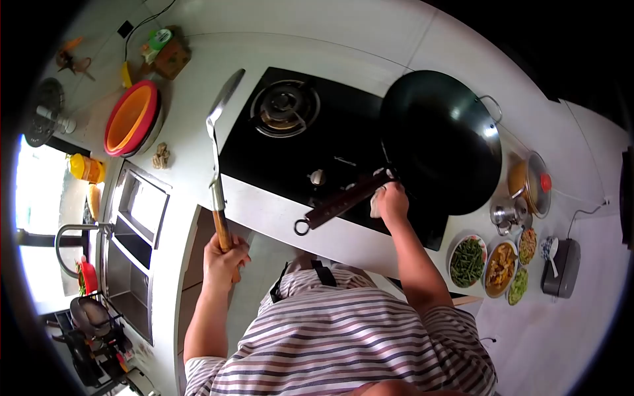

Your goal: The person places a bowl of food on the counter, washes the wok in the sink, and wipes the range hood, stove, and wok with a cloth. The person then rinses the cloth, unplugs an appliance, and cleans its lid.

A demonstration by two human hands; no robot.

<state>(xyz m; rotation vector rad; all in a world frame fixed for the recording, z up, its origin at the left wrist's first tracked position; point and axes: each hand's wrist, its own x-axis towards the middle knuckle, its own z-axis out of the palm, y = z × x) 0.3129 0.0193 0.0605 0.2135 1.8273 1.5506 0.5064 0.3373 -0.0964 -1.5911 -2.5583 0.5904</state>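
My left hand is closed around the wooden handle of a metal wok spatula, its blade pointing up and away beside the stove's left edge. My right hand is at the base of the wok's dark handle, fingers curled and partly hidden by it. Something pale shows beside those fingers; whether it is a cloth or a stove knob I cannot make out. The large black wok sits over the right side of the black gas stove. Inside it no food shows.
The left burner is bare. Several dishes of food, including green beans, stand on the right by a metal pot and a lidded pot. On the left are stacked basins, a ginger-like lump and the sink.
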